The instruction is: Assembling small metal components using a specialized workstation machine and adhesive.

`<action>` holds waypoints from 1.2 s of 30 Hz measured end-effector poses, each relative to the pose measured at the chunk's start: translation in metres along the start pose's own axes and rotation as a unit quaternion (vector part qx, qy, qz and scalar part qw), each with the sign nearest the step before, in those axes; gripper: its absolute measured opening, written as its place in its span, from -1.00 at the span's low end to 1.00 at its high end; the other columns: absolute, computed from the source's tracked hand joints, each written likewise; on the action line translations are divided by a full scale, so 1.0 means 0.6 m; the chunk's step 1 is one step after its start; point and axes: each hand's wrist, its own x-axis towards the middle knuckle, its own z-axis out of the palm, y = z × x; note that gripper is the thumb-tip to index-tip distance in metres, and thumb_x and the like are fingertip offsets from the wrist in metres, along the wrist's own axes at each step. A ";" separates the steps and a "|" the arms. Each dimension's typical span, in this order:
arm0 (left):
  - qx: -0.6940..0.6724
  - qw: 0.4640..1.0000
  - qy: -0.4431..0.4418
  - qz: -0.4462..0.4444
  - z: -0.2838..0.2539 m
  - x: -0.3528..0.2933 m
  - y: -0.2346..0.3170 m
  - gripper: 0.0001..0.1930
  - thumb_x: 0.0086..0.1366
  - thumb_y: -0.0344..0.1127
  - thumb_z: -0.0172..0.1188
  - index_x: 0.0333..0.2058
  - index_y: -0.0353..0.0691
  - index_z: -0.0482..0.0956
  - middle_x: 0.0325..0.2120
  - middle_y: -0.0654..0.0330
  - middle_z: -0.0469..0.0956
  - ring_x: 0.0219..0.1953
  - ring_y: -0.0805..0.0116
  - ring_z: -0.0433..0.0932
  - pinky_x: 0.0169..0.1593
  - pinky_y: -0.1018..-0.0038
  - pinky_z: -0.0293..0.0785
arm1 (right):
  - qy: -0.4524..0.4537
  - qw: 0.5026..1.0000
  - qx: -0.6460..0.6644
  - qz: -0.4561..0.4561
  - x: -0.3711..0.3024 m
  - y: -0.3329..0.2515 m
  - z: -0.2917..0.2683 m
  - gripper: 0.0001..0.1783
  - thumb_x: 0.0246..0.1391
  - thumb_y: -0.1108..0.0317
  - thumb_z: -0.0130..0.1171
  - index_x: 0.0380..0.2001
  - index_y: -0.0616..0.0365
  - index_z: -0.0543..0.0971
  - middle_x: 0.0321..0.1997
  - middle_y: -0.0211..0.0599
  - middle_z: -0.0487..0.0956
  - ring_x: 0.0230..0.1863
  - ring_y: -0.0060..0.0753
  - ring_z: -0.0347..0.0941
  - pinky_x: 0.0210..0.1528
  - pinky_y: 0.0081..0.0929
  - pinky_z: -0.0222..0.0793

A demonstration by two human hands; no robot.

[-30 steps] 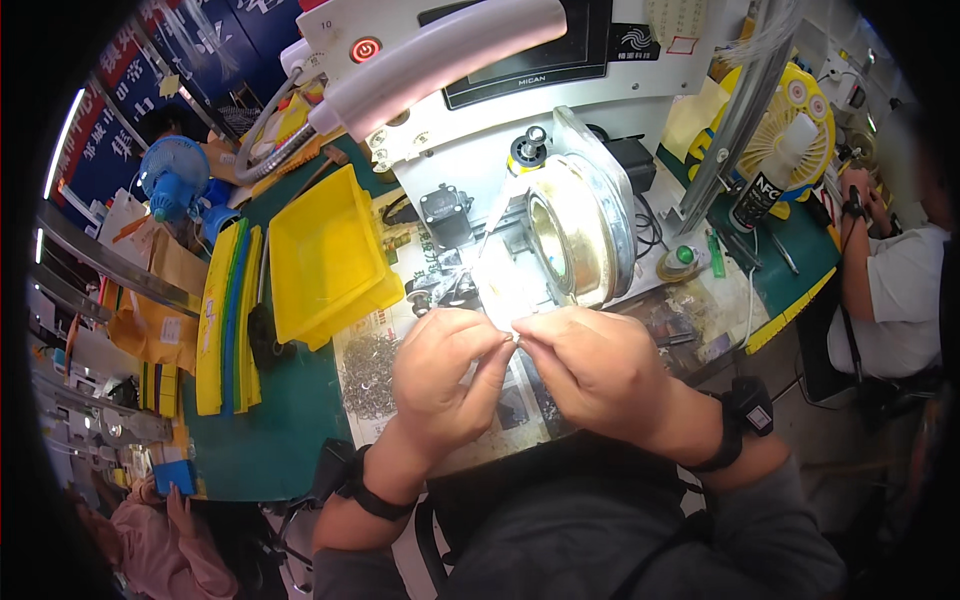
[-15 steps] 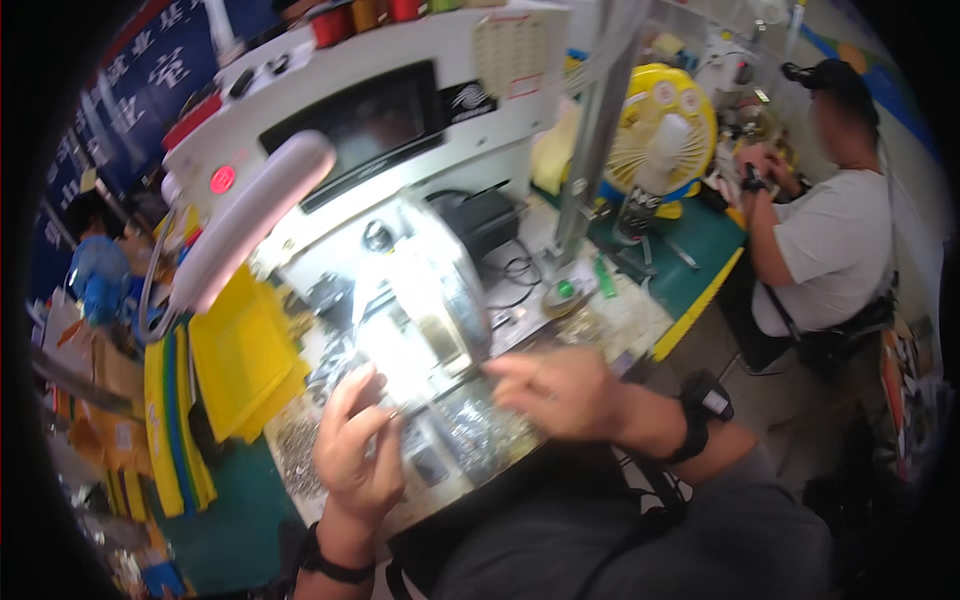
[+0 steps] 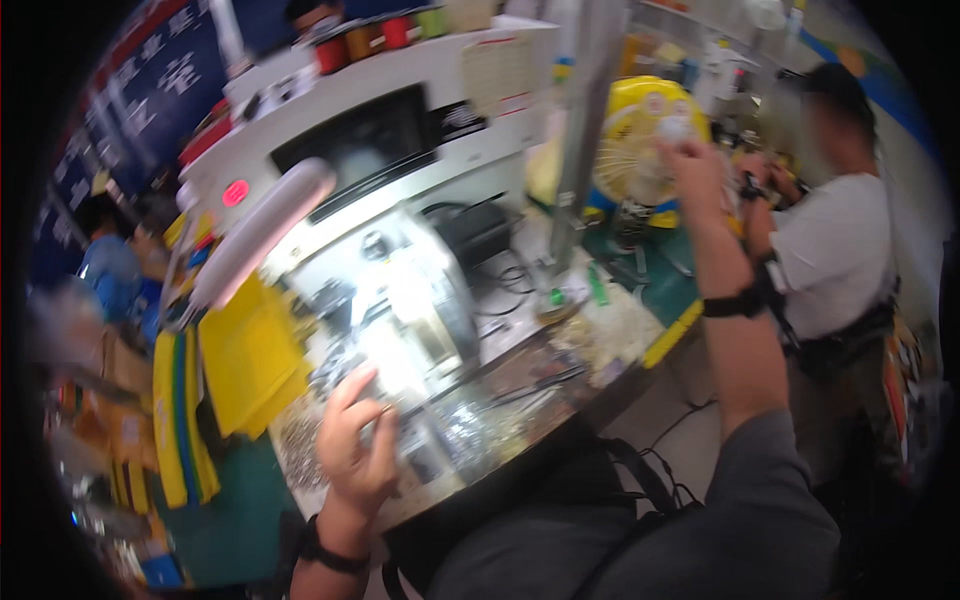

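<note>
My left hand (image 3: 358, 440) is raised over the front of the workbench, its fingers curled. Between the fingertips there seems to be a tiny shiny piece, too small to name. My right arm stretches far to the right. My right hand (image 3: 697, 170) has its fingers closed at the white rounded top (image 3: 676, 129) of a dark bottle (image 3: 632, 222), in front of a yellow fan (image 3: 617, 128); blur hides the exact grip. Under the bright lamp (image 3: 270, 225) stands a curved clear shield (image 3: 452, 290). Small clear bags (image 3: 462, 435) lie near my left hand.
Yellow trays (image 3: 250, 360) stand left of the bench. Dark tweezers-like tools (image 3: 540, 385) lie at the front right. A dark screen (image 3: 360, 145) and thread spools (image 3: 360, 42) are at the back. A metal post (image 3: 575, 170) rises beside my right hand. A co-worker (image 3: 830, 240) sits at right.
My right hand has moved from over the bench front up and right to the bottle's white top. The tools at the front right are uncovered. My left hand has hardly moved.
</note>
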 end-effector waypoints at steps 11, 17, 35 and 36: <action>-0.010 0.998 0.003 0.063 -0.010 0.011 -0.015 -0.81 0.15 -0.55 0.34 -0.26 -0.29 0.56 -0.03 -0.17 0.59 -0.06 -0.11 0.64 0.00 0.28 0.57 | -0.219 0.782 0.546 -0.207 -0.350 -0.255 -0.033 -0.58 0.19 0.26 0.31 -0.05 0.37 0.48 -0.18 -0.08 0.59 -0.22 -0.33 0.54 -0.18 -0.38 0.48; -0.007 0.998 0.003 0.065 -0.007 0.014 -0.016 -0.82 0.16 -0.52 0.34 -0.26 -0.28 0.56 -0.02 -0.15 0.59 -0.05 -0.10 0.64 0.00 0.28 0.57 | -0.275 0.794 0.456 -0.292 -0.373 -0.299 0.000 -0.62 -0.03 0.50 0.48 -0.17 0.35 0.54 -0.24 -0.11 0.62 -0.27 -0.36 0.53 -0.20 -0.45 0.45; -0.008 0.998 0.001 0.066 -0.010 0.012 -0.018 -0.81 0.15 -0.52 0.35 -0.27 -0.25 0.56 -0.02 -0.14 0.60 -0.09 -0.08 0.66 -0.08 0.30 0.59 | -0.281 0.803 0.443 -0.283 -0.367 -0.304 0.008 -0.64 0.04 0.45 0.43 -0.16 0.38 0.52 -0.25 -0.11 0.61 -0.28 -0.38 0.52 -0.22 -0.49 0.43; -0.006 0.998 0.000 0.062 -0.012 0.011 -0.018 -0.81 0.14 -0.51 0.35 -0.27 -0.25 0.56 -0.02 -0.14 0.60 -0.09 -0.08 0.66 -0.08 0.29 0.59 | -0.282 0.802 0.445 -0.283 -0.365 -0.299 0.006 -0.64 0.04 0.45 0.43 -0.16 0.38 0.52 -0.25 -0.11 0.61 -0.28 -0.38 0.52 -0.22 -0.49 0.43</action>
